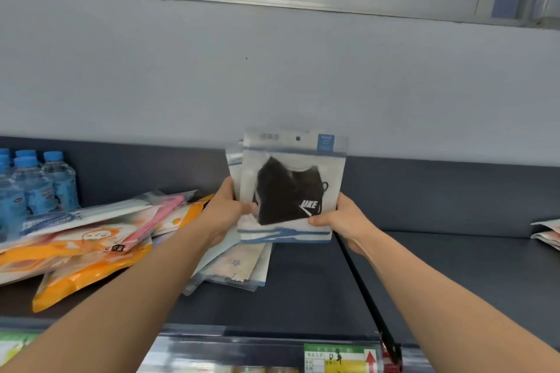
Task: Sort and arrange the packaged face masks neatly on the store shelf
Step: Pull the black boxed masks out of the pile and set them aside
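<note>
Head view: left hand (225, 209) and right hand (342, 221), fingers curled, are grasping upright black-mask packs (291, 188); jumbled packs (91, 251) are lying on the shelf (439, 275), sorting seemingly just beginning.

You have a dark grey shelf (318, 291) in front of you, with a low dark wall at its back. At the far left, against that wall, water bottles (39, 185) with blue caps stand close together. Just beside them, a big messy pile of orange and pink packs (85, 245) lies flat, with the packs at odd angles on top of each other. Near the middle, a small pile of clear packs (239, 266) lies flat and is fanned out a bit. Just right of it, a thin black bar (360, 285) runs to the front edge and splits the shelf in two. On the right part, a few more packs (547, 233) lie at the far edge. A green and yellow price tag (339, 357) sits on the front edge.
</note>
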